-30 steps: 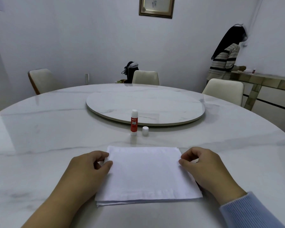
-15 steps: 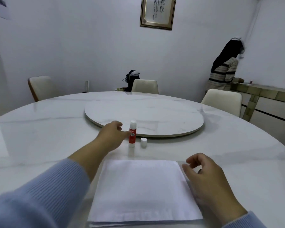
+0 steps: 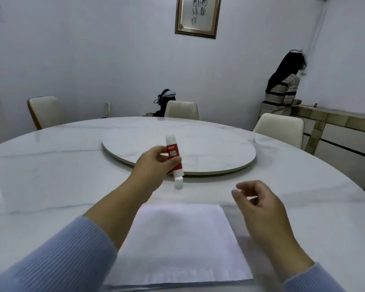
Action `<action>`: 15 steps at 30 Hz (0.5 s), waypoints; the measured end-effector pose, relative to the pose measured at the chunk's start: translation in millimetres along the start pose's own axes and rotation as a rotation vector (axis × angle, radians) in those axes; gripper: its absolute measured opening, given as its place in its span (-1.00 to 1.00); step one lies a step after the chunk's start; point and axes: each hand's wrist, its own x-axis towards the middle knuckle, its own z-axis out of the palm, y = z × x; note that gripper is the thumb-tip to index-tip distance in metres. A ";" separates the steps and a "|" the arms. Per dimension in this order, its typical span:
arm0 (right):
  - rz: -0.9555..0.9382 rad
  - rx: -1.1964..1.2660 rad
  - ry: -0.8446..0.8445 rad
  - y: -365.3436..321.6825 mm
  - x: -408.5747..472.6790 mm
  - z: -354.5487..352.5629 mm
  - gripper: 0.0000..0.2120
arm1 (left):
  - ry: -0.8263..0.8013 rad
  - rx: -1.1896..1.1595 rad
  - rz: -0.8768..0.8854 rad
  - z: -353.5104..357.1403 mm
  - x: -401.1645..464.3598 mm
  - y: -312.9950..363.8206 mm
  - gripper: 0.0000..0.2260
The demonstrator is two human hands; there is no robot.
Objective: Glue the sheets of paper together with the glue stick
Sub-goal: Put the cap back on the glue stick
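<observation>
At a round marble desk (image 3: 51, 165), we see the left hand (image 3: 154, 165) reach forward and grip the glue stick (image 3: 174, 153), fingers (image 3: 163, 158) and thumb curled round its red body. The stick is lifted clear of the desk, tilted a little with its white tip up and to the left, in front of the near rim of the turntable (image 3: 209, 148). Just below the stick, the small white cap (image 3: 178, 183) stands by itself on the desk.

The right hand (image 3: 261, 209) hovers above the desk just beyond the far right corner of the paper (image 3: 177, 245), its fingers loosely curled and holding nothing; it is blurred. The paper lies flat in a stack at the near edge of the desk, between the two forearms; a lower sheet shows along the near edge. Both arms wear light blue ribbed sleeves (image 3: 57, 264).

Three pale chairs (image 3: 181, 109) stand round the far side of the desk. Behind the middle one sits a person wearing a head-mounted device (image 3: 167, 95). At right, another person in a striped top (image 3: 282, 91) stands at a side counter (image 3: 335, 116), back to us. A framed calligraphy piece (image 3: 197, 15) hangs on the far wall.
</observation>
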 end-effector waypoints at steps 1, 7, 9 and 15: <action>0.069 0.125 -0.033 -11.2 2.9 1.5 -0.90 | -0.068 -0.120 0.005 -0.6 -9.2 11.7 -0.89; 0.501 0.932 -0.580 -67.8 7.1 40.0 -0.68 | -0.099 -0.346 0.030 -5.2 -45.1 29.9 -0.87; 0.563 1.091 -0.573 -65.9 3.6 55.4 -0.78 | -0.071 -0.372 0.016 -11.8 -45.1 25.0 -0.87; 0.396 1.000 -0.339 -47.6 -1.8 76.2 -0.86 | 0.039 -0.380 0.003 -10.0 -41.4 12.1 -0.89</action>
